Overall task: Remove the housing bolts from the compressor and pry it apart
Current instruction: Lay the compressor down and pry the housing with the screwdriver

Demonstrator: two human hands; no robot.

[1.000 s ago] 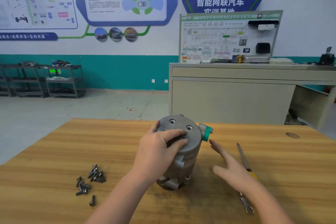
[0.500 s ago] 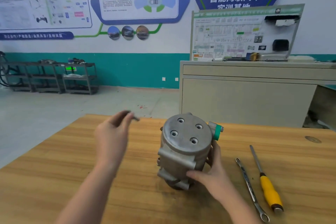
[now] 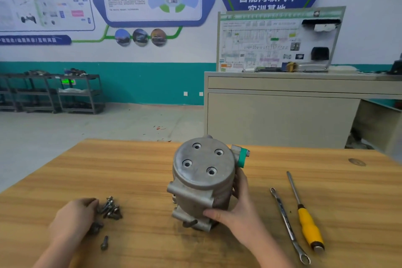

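The grey metal compressor (image 3: 202,172) stands on end in the middle of the wooden table (image 3: 130,169), its round end face up with several empty bolt holes and a green cap (image 3: 242,158) at its right. My right hand (image 3: 237,209) grips its right side, thumb on the front. My left hand (image 3: 74,217) is down at the left, fingers curled onto a pile of loose bolts (image 3: 111,209). Whether they pinch a bolt is hidden. A single bolt (image 3: 104,242) lies nearer to me.
To the right of the compressor lie a wrench (image 3: 287,224) and a yellow-handled screwdriver (image 3: 309,226), side by side. A beige cabinet (image 3: 282,115) with a display board stands behind the table. Metal shelves (image 3: 65,93) line the far left wall.
My left hand lifted a bolt off the compressor's top and has come down to the bolt pile at the left. My right hand moved in and took hold of the housing's right side.
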